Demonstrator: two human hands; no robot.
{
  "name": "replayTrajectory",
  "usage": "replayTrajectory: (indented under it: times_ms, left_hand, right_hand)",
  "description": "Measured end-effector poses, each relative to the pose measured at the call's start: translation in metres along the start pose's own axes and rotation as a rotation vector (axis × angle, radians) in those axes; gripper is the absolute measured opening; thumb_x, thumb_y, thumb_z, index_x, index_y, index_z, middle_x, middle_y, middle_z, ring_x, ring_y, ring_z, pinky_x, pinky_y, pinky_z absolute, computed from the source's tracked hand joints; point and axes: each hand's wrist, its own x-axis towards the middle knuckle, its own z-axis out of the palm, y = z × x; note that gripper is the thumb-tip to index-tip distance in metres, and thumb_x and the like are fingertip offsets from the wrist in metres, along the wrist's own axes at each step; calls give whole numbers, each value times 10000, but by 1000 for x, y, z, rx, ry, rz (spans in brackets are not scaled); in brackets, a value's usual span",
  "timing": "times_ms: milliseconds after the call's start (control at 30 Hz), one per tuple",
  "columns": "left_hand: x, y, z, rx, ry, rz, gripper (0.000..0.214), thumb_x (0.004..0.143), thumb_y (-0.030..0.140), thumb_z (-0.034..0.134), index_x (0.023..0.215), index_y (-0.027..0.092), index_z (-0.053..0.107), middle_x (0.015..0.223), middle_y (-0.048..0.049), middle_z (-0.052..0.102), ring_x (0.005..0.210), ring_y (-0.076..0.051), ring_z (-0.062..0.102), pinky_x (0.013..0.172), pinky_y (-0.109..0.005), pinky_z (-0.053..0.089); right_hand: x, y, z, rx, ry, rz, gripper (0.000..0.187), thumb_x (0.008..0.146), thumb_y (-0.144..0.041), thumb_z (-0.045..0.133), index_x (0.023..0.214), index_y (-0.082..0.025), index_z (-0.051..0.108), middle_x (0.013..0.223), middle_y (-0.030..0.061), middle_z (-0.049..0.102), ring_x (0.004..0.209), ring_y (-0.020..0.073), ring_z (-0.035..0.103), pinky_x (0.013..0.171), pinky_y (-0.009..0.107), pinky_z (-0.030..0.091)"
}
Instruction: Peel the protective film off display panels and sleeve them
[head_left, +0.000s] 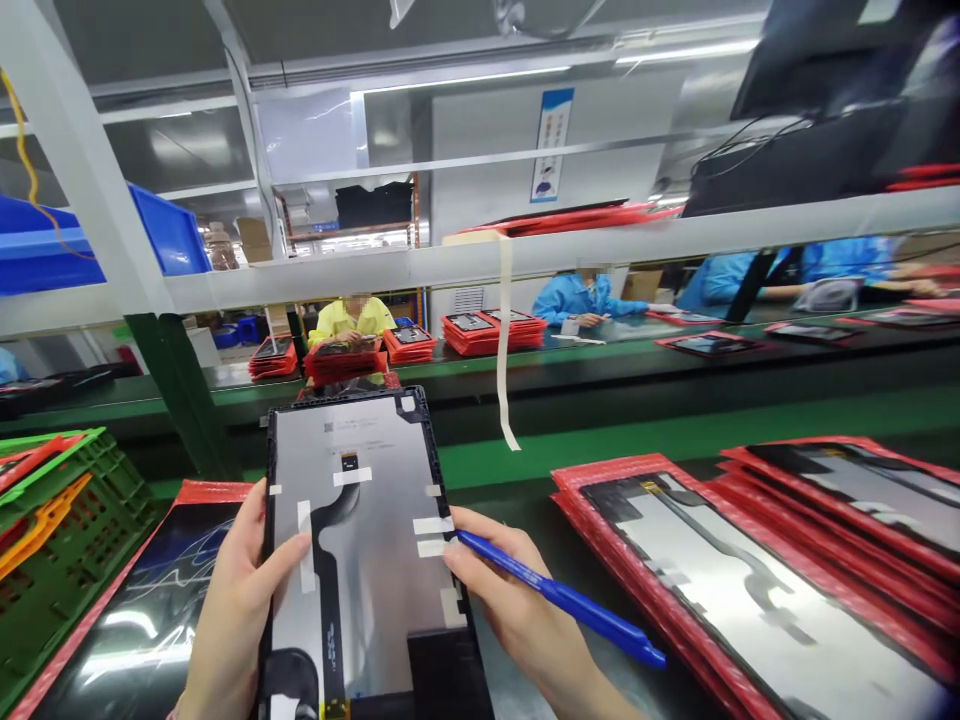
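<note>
A tablet screen panel [382,560] is held up in front of me, its silvery back towards me, with black flex cable and several white tape strips. My left hand [244,595] grips its left edge, thumb lying on the back. At the right edge, my right hand [517,590] pinches the panel and also holds a blue pen [570,600], whose tip end lies by the tape strips. The panel's bottom runs out of view. Behind my left hand lies a glossy black screen [142,610] on red bubble wrap.
Stacks of panels on red bubble-wrap bags [720,560] fill the right. A green crate [67,560] stands at left. Tape [505,350] hangs from the white shelf beam [420,265]. Across the bench, a person in yellow [345,320] and others in blue [577,298] sit near more stacks.
</note>
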Motion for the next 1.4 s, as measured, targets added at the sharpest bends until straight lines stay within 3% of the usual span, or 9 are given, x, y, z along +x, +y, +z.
replayTrajectory:
  times_ms: [100, 233, 500, 667, 867, 1033, 1133, 1267, 1400]
  left_hand:
    - [-2, 2, 1, 41, 33, 12, 803, 644, 337, 798, 1357, 248, 440, 1118, -42, 701, 1001, -235, 659, 803, -250, 537]
    - [2, 0, 2, 61, 68, 35, 792, 652, 359, 788, 1360, 273, 442, 1144, -31, 689, 1066, -236, 631, 885, -267, 504]
    - [25, -7, -7, -2, -51, -52, 785, 619, 324, 807, 1327, 238, 479, 1066, -46, 716, 902, -226, 684, 702, -219, 539]
    - [27, -12, -6, -29, -37, -22, 774, 632, 299, 797, 1336, 227, 483, 1194, -60, 670, 1063, -237, 634, 876, -239, 495]
    - [15, -13, 5, 17, -24, 44, 787, 683, 334, 761, 1389, 251, 422, 1328, -61, 582, 1237, -269, 511, 1000, -310, 431]
    - [14, -20, 5, 108, -20, 93, 675, 716, 358, 733, 1333, 246, 484, 1293, -61, 607, 1199, -259, 547, 957, -300, 468]
    - [15, -22, 6, 124, -50, 116, 566, 747, 362, 709, 1272, 236, 539, 1271, -63, 619, 1195, -254, 549, 994, -324, 440]
    - [14, -21, 12, 41, -39, 91, 518, 780, 369, 682, 1255, 214, 543, 1256, -74, 625, 1208, -260, 538, 1029, -362, 412]
    - [18, -23, 10, 28, -26, 102, 516, 794, 362, 675, 1263, 200, 535, 1267, -80, 619, 1224, -256, 523, 1057, -369, 376]
  right_hand:
    - [8, -10, 8, -161, -36, -64, 189, 758, -334, 646, 634, -199, 599, 527, -68, 331, 500, 97, 291, 461, 227, 290]
    - [19, -11, 14, -243, -21, -88, 286, 771, -350, 615, 557, -201, 497, 512, -77, 261, 493, 93, 232, 447, 229, 247]
    - [24, 1, 0, 6, -53, 76, 267, 648, -434, 761, 784, -205, 735, 674, -4, 600, 570, 118, 456, 522, 239, 392]
    - [23, -8, -1, 209, -124, 208, 309, 557, -446, 792, 731, -196, 741, 548, -17, 557, 492, 106, 435, 465, 231, 376]
    - [21, -5, -1, -237, -21, -71, 241, 766, -373, 618, 595, -206, 592, 576, -30, 482, 567, 133, 429, 529, 245, 371]
    - [26, -3, 1, -384, 7, -109, 405, 810, -400, 548, 535, -224, 309, 513, -75, 261, 499, 104, 256, 456, 234, 250]
    - [28, 1, 0, -418, 52, -121, 478, 789, -447, 591, 525, -228, 258, 515, -79, 225, 492, 99, 232, 443, 236, 230]
    - [28, 8, -7, -332, 114, -107, 364, 771, -475, 647, 559, -212, 511, 507, -56, 404, 492, 116, 388, 447, 238, 317]
    - [28, 2, -12, -172, 12, -56, 298, 814, -459, 638, 983, -218, 684, 837, 39, 711, 787, 198, 642, 645, 272, 495]
